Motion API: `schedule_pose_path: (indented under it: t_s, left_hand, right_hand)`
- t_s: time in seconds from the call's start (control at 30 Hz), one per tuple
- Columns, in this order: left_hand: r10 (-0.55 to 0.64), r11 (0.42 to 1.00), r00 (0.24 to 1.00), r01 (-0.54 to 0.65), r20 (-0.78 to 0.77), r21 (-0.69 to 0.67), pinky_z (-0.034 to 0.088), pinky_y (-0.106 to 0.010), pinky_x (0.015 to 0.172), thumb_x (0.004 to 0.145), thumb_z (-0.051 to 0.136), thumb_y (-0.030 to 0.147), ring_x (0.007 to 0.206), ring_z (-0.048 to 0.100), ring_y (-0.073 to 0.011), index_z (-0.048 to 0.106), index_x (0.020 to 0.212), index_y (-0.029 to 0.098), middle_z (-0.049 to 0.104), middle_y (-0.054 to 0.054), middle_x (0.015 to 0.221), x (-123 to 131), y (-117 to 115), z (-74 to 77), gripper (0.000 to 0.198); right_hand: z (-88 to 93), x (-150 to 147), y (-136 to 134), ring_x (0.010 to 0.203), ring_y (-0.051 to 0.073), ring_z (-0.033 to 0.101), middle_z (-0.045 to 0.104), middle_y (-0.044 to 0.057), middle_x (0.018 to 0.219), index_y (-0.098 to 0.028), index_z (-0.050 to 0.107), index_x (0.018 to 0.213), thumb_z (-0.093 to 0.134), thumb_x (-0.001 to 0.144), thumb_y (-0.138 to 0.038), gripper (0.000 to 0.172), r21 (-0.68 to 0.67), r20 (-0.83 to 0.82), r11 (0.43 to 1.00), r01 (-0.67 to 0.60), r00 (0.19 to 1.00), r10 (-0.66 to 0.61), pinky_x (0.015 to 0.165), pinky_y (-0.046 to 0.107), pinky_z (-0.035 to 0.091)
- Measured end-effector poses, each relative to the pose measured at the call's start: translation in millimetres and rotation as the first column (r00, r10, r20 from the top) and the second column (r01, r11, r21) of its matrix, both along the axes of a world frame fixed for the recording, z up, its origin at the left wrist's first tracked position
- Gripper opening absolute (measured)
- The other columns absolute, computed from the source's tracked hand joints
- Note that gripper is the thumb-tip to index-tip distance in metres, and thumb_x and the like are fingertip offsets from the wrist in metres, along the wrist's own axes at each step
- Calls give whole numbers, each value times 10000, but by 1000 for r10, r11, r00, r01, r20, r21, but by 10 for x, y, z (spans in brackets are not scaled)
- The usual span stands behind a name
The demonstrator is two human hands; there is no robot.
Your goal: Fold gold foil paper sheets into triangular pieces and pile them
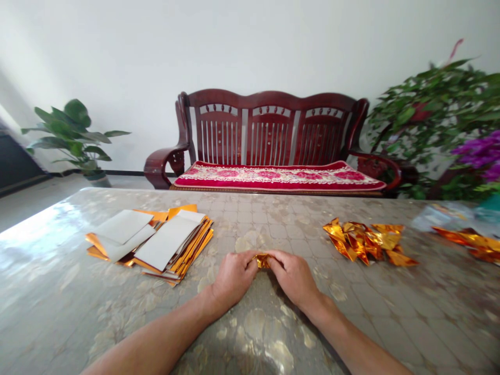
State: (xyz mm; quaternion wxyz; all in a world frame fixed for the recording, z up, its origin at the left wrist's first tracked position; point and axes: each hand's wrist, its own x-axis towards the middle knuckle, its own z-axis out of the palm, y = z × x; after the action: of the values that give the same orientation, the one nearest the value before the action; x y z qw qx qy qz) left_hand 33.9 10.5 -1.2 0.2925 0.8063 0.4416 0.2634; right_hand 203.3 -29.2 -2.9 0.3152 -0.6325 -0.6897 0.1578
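Between my two hands, over the middle of the table, is a small piece of folded gold foil paper [262, 261]. My left hand [235, 275] pinches its left end with thumb and fingers. The right end is gripped the same way by my right hand [294, 276]. Most of the paper is hidden behind the fingers. To the left lies a loose stack of foil paper sheets [167, 242], white side up with gold edges showing. On the right sits a pile of folded gold foil pieces [367, 242], creased and pointed.
A patterned cover lies over the table [250, 333]. More gold foil pieces [474, 244] and clear plastic [443, 216] are at the far right. Behind the table stand a dark red wooden bench [269, 130], a potted plant [78, 138] and leafy plants with purple flowers [480, 156].
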Motion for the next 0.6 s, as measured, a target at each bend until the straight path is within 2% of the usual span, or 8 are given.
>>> schedule_pose_path:
  t_s: [0.13, 0.37, 0.5, 0.6]
  left_hand:
    - [4, 1000, 1000, -4, 5, -20, 424, -216, 665, 865, 417, 147, 749, 676, -160, 739, 1073, 266, 763, -7, 858, -6, -1, 12, 402]
    - [13, 998, 999, -11, 41, -59, 409, -206, 611, 871, 410, 171, 642, 642, -141, 733, 1076, 249, 717, 9, 695, -16, 3, 19, 391]
    - [29, 997, 999, -25, 45, -77, 404, -201, 604, 872, 406, 176, 633, 634, -131, 742, 1015, 240, 702, 15, 679, -18, 11, 28, 371]
    - [29, 997, 998, -25, 47, -76, 403, -201, 599, 873, 405, 182, 629, 634, -131, 739, 1029, 244, 696, 20, 667, -19, 15, 29, 373]
  right_hand:
    - [-32, 4, 11, 959, 203, 698, 751, 19, 1051, -262, 707, 1105, 493, 877, -226, 315, 10, -2, 999, 52, 999, -52, 819, 291, 502]
    - [-7, 1, 1, 858, 211, 720, 768, 43, 967, -235, 682, 1168, 511, 877, -284, 341, -24, 2, 992, 120, 993, -120, 724, 286, 513]
    - [-16, 7, -1, 875, 204, 719, 768, 27, 972, -265, 718, 1100, 505, 899, -324, 299, 3, -39, 993, 116, 992, -116, 767, 283, 516]
    - [-54, 13, 12, 868, 195, 716, 767, 10, 975, -282, 741, 1046, 499, 906, -337, 285, 3, -131, 996, 84, 988, -83, 738, 266, 525]
